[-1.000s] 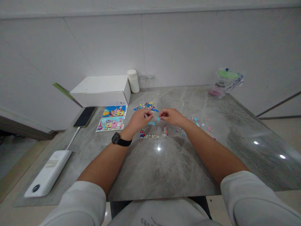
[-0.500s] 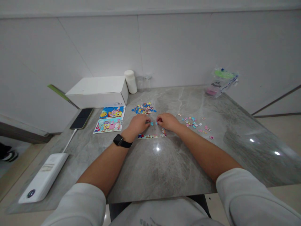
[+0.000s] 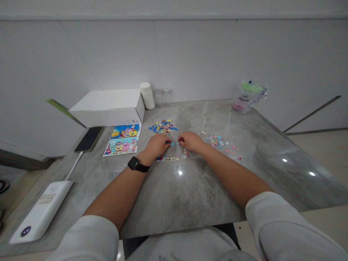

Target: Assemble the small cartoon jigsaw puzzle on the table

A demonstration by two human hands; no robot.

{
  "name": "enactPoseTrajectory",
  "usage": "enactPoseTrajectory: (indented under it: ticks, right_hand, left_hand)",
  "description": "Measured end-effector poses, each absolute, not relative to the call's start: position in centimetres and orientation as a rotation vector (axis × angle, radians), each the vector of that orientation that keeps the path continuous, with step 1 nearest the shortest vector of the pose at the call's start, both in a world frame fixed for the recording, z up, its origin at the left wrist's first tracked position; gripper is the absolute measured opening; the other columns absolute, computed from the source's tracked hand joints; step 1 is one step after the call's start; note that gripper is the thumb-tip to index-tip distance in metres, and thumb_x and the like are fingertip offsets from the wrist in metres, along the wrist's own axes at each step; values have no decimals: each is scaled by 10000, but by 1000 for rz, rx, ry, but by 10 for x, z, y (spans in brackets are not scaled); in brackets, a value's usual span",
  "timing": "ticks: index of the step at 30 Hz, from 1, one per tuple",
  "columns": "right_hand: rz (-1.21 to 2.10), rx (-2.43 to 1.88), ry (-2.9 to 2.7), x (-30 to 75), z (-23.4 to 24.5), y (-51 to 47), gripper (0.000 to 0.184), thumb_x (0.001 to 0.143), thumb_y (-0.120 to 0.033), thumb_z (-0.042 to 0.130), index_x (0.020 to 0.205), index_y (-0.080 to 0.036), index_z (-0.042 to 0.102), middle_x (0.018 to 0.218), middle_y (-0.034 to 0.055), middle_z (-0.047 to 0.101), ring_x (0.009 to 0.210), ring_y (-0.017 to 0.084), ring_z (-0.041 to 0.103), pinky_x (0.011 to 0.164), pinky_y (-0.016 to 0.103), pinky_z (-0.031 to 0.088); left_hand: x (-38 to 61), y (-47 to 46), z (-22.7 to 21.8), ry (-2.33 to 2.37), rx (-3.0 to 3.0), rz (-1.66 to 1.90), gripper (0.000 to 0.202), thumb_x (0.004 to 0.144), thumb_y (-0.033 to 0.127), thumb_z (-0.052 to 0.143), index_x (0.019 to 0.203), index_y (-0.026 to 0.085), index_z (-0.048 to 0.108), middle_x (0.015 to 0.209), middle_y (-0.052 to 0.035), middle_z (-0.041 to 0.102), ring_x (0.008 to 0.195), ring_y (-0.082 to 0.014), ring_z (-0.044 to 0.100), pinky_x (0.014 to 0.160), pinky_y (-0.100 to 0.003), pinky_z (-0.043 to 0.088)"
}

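Lying at the far left of the grey bench [image 3: 190, 195] is a white power bank [image 3: 40, 214], its cable running up to a dark phone [image 3: 88, 139]. Next come two cartoon cards [image 3: 122, 139], one above the other, in front of a white box [image 3: 108, 107]. A white jar [image 3: 147, 95] and two glass jars [image 3: 163, 96] stand by the wall just right of the box. The left grip [image 3: 156, 144], with a black watch [image 3: 135, 164] on its wrist, rests low on the bench with fingers curled, its tips touching a small blue piece [image 3: 172, 144]. Whether it pinches the piece or only presses it is too small to tell. A heap [image 3: 162, 126] of loose pieces lies just behind, and a joined strip [image 3: 168, 158] lies just in front. The right grip [image 3: 190, 140] faces the left one, fingers curled, its tips at the same blue bit; I cannot tell its hold either. Scattered pieces [image 3: 220, 141] lie to its right, and a clear bag [image 3: 248, 95] sits at the far right by the wall.
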State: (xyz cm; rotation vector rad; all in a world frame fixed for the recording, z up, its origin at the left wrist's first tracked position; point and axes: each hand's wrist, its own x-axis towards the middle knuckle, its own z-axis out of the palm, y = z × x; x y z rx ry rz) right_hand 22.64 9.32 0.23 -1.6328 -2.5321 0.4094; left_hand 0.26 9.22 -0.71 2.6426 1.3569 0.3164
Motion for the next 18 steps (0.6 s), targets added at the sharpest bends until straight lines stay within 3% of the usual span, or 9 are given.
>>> enactPoseTrajectory:
  ticks: [10, 18]
  right_hand:
    - [396, -1615, -2440, 238, 11, 100, 161, 943, -251, 671, 1029, -218, 804, 1071, 92, 804, 998, 246, 707, 869, 311, 483]
    - [303, -1653, -2110, 288, 65, 107, 160, 938, -286, 682, 992, -214, 814, 1009, 89, 798, 895, 239, 694, 848, 350, 486]
  left_hand:
    - [1, 92, 4, 1401, 2603, 404, 207, 976, 297, 642, 1084, 227, 805, 1108, -83, 794, 1062, -268, 701, 935, -374, 517]
    - [5, 88, 13, 1345, 2542, 659, 214, 984, 306, 614, 1051, 206, 791, 1095, -80, 794, 994, -253, 703, 918, -381, 516]
